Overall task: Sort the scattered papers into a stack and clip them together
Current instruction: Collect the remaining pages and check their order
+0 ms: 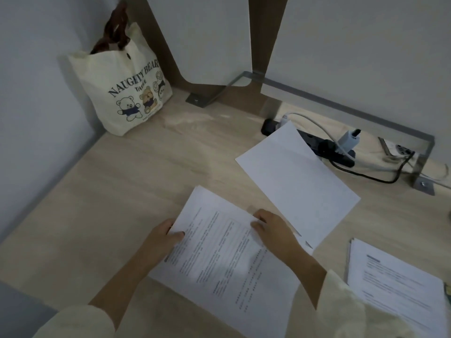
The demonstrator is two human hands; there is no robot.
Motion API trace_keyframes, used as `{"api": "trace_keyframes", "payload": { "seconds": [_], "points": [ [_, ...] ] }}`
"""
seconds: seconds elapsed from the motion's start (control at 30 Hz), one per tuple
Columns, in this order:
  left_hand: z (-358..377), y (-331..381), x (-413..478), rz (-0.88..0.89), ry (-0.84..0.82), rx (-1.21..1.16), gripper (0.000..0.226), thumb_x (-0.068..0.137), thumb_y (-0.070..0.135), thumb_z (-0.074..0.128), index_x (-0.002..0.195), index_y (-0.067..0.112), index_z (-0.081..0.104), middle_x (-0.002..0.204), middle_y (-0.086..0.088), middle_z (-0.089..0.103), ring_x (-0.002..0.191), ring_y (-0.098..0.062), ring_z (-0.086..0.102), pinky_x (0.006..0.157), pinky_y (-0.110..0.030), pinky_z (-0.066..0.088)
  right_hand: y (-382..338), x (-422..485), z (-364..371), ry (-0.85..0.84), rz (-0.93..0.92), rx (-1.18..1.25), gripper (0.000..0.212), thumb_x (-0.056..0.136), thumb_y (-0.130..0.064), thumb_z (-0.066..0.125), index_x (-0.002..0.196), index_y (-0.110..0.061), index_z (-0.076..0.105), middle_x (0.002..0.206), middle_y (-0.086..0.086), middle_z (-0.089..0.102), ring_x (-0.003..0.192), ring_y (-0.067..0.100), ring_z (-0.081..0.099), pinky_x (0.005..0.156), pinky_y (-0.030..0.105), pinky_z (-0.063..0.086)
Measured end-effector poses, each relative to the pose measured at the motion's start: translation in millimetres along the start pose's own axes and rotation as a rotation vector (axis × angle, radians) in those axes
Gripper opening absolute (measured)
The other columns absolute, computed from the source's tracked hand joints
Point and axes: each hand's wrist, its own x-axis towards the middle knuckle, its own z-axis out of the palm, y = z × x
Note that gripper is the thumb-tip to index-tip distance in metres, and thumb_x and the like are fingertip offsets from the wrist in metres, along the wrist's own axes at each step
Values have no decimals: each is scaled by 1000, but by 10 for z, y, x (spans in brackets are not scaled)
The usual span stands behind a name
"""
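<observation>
Head view: the white printed paper sheet (219,259) lies angled on the pale wood-grain surface (146,167), gripped at both side edges, probably so it can be lifted and squared. The left hand (166,236) pinches its left edge with the thumb on top. The right hand (271,230) curls its fingers over the right edge. Beyond the sheet to its right lies a blank white paper sheet (297,176), and farther right a small pile of printed white papers (395,281).

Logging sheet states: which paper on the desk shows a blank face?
The blank sheet beyond the right hand; the printed sheet the left hand grips and the paper stack at far right both show text.
</observation>
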Motion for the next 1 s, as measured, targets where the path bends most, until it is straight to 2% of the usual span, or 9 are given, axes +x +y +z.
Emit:
{"api": "trace_keyframes", "payload": {
  "seconds": [0.13, 0.23, 0.4, 0.6, 0.7, 0.8, 0.87, 0.93, 1.0],
  "points": [
    [-44, 34, 182, 38, 21, 144, 20, 90, 14, 51, 108, 24, 55, 109, -4, 64, 91, -19, 62, 79, -34, 49, 187, 106, -144, 251, 106, -170, 36, 92, -22, 48, 127, -11, 48, 129, 8, 46, 117, 26, 45, 92, 32, 42],
    [-102, 128, 298, 77, 117, 326, 26, 92, 21, 46, 117, 23, 54, 107, -5, 65, 90, -24, 63, 81, -38, 51, 445, 187, -205, 180, 202, -333, 52, 90, -28, 50, 137, -13, 33, 143, 12, 33, 128, 29, 39, 103, 36, 38],
    [-123, 319, 427, 170, 343, 602, 34, 96, 24, 40, 129, 20, 46, 113, -10, 63, 97, -29, 61, 81, -37, 48, 603, 221, -166, 170, 134, -544, 43, 94, -26, 45, 132, -11, 33, 128, 15, 44, 112, 28, 53, 83, 33, 49],
    [22, 321, 379, 420, 532, 705, 56, 80, 15, 65, 131, 6, 43, 134, -19, 44, 120, -38, 43, 98, -49, 40, 601, 211, -193, 230, 76, -641, 37, 93, -10, 43, 130, -10, 39, 120, 14, 52, 98, 27, 58, 75, 31, 49],
    [296, 86, 192, 514, 441, 791, 50, 84, 30, 57, 127, 7, 47, 130, -18, 50, 119, -38, 49, 102, -53, 38, 512, 176, -355, 331, 201, -395, 24, 95, -14, 37, 112, -9, 53, 97, 9, 60, 82, 26, 57, 63, 30, 40],
    [569, -242, 61, 478, 237, 928, 59, 92, 53, 24, 128, 11, 45, 131, -14, 55, 127, -28, 40, 113, -46, 19, 323, 151, -613, 415, 281, 95, 21, 94, -18, 41, 79, -8, 50, 67, 9, 49, 68, 30, 47, 55, 33, 35],
    [656, -401, 39, 449, 156, 997, 71, 90, 61, 14, 136, 11, 36, 143, -14, 42, 140, -23, 19, 113, -40, 6, 156, 32, -826, 335, 190, 476, 21, 93, -19, 48, 84, -2, 54, 77, 17, 60, 74, 36, 56, 62, 38, 47],
    [667, -471, 61, 472, 106, 1011, 78, 89, 66, 15, 143, 11, 28, 151, -11, 24, 145, -21, 0, 113, -38, 2, 23, -153, -1013, 109, 59, 912, 20, 93, -20, 48, 101, -8, 62, 95, 7, 72, 86, 23, 68, 70, 32, 58],
    [640, -500, 121, 533, 64, 1013, 79, 88, 67, 15, 147, 14, 19, 157, -9, 7, 144, -23, -1, 112, -38, 1, 69, -269, -1091, -44, 2, 1134, 27, 92, -21, 45, 111, -13, 62, 108, 1, 72, 96, 17, 69, 77, 28, 58]
  ]
}}
